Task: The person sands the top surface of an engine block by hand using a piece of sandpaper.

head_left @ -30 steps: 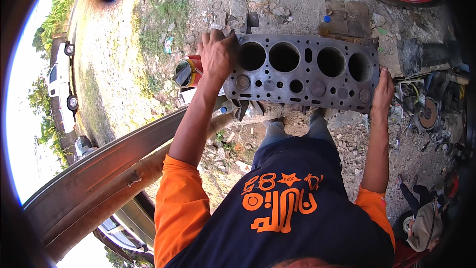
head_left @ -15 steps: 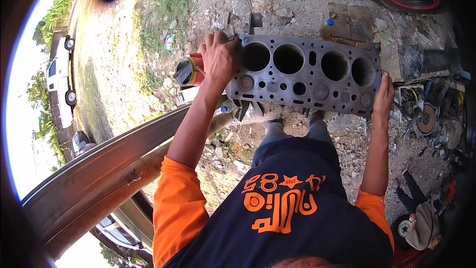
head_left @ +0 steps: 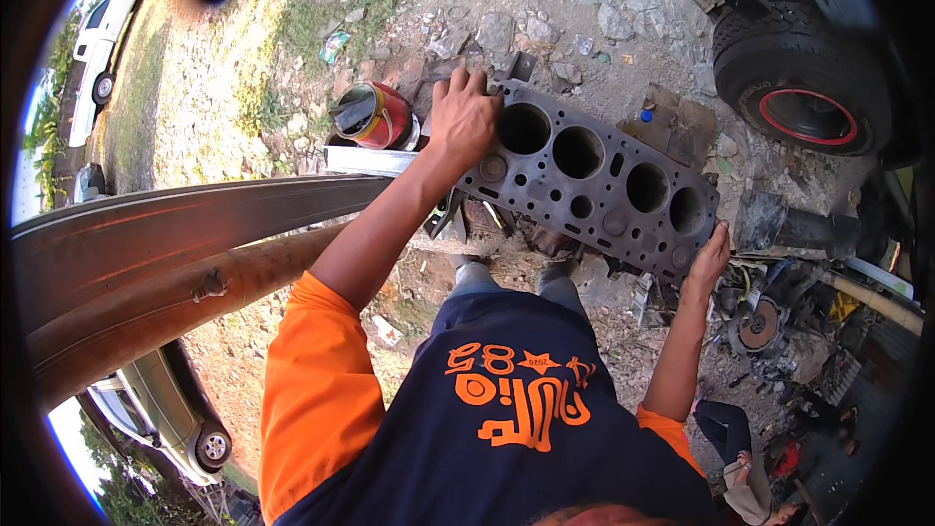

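Note:
A dark grey engine block (head_left: pixel 609 193) is in front of me, its flat face with several round cylinder bores turned up toward me. At its left end, my left hand (head_left: pixel 463 119) is closed over the edge, knuckles bent and fingertips hidden behind the metal. My right hand (head_left: pixel 710 255) grips the opposite, nearer end, with its fingers along the side and partly out of sight. The block slants down to the right in view. What bears its weight underneath is mostly hidden.
Left of the block stands a red and yellow bucket (head_left: pixel 392 121). A long rusty beam (head_left: pixel 205 224) and a pipe (head_left: pixel 263 268) cross at left. A large tyre (head_left: pixel 750 78) is at far right, with scattered machine parts (head_left: pixel 755 323) nearer. Another person (head_left: pixel 730 429) is at lower right.
The view has turned, so the block and the ground around it appear rotated clockwise. Both hands keep their places on the block's ends. More of the tyre shows.

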A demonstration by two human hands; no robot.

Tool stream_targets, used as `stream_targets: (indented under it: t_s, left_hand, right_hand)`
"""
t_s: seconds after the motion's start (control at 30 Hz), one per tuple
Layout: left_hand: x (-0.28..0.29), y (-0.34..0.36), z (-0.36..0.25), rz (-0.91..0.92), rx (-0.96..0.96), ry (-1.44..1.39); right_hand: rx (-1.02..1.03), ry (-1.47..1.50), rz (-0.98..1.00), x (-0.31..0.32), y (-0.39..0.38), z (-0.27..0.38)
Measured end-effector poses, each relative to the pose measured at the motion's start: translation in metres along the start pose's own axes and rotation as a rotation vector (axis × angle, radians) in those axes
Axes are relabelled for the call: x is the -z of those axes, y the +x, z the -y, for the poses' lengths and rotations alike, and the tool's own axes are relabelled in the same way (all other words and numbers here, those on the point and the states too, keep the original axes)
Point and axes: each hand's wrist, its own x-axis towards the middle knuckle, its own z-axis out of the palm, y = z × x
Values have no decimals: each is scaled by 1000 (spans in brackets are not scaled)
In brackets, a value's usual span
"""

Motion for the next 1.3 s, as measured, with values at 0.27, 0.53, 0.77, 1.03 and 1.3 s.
stream_targets:
  t_s: [0.27,0.53,0.77,1.03,1.3]
  left_hand:
    - [12,17,-14,128,62,38]
    - [4,25,-14,69,128,-11]
    - [-6,-26,-17,-57,106,-71]
    - [-4,-19,-14,-9,57,-66]
    - [1,6,-20,25,81,-3]
  right_hand:
    - [21,-60,-22,-4,1,12]
    - [90,-158,-74,-10,-4,19]
    - [79,-183,-63,-8,-6,25]
    - [119,-258,-110,-4,0,6]
    - [104,-256,-101,-6,5,0]
